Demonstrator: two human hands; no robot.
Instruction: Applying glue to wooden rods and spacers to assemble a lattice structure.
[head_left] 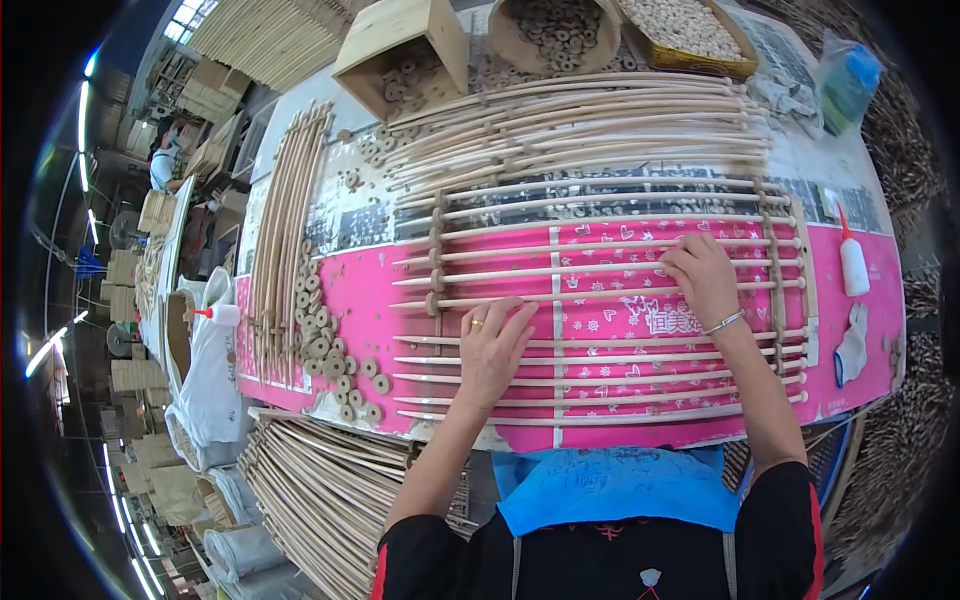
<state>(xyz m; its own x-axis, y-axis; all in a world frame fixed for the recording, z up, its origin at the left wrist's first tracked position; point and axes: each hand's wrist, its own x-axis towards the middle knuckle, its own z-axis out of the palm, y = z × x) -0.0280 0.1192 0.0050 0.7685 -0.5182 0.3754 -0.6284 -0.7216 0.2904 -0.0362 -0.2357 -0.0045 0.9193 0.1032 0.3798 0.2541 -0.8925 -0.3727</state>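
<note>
Busy workshop around me, strip lights down the left and another person (165, 160) working in the background. My worktop (380, 290) has a bright pink sheet (355, 265) over the near part, with a row of pale wooden sticks lying side by side across it. My left hand (492, 345), the hand with the ring, has its fingers bent down at the left part of 1 stick (590, 295). My right hand (703, 280) is farther along the row, fingers curled over the sticks; honestly can't tell if either hand is gripping or just touching. Loose wooden discs (318, 349) lie to the left, beside a bundle of sticks (285, 230). At the back there's a wooden box (450, 45), a round tub (610, 50) of discs and a yellow tray (700, 62) of small pale pieces. Off right: 1 white bottle (853, 268) with a red tip, near a white glove (852, 348).
</note>
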